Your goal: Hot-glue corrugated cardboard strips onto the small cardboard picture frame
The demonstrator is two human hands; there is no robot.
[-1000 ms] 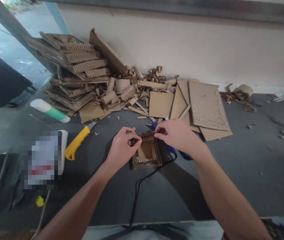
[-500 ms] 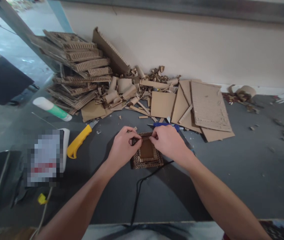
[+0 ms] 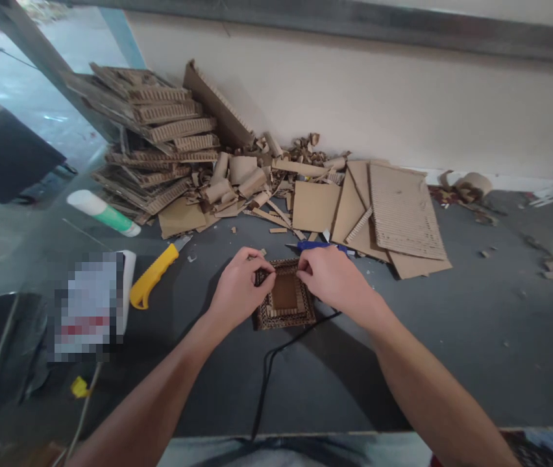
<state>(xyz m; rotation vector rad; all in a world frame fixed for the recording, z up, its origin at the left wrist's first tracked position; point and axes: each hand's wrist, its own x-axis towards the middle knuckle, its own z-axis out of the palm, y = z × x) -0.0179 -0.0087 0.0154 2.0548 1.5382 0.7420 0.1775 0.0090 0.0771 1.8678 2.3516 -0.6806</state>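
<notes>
A small square piece built of stepped layers of corrugated cardboard (image 3: 290, 320) lies on the dark table between my hands, with a flat brown middle. My left hand (image 3: 243, 282) is at its upper left, thumb and forefinger pinched together over the inner edge. At the upper right, my right hand (image 3: 328, 275) is also closed, its fingertips on the inner edge of the layers. Whatever is between the fingertips is too small or hidden to make out. Just behind my right hand lies a blue pen-like tool (image 3: 313, 245), partly covered by that hand.
Stacked cardboard (image 3: 164, 130) stands at the back left, beside curled scraps (image 3: 252, 178). Flat cardboard sheets (image 3: 405, 211) lie at the back right. Left of my hands are a yellow-handled knife (image 3: 157, 275), a white-green tube (image 3: 104, 213) and a blurred-out device (image 3: 86, 305). A black cord (image 3: 267, 370) runs in front.
My right hand's fingertips have shifted slightly right, a little further from my left hand's. My left hand and the cardboard piece stay nearly in place. The camera view has tilted slightly.
</notes>
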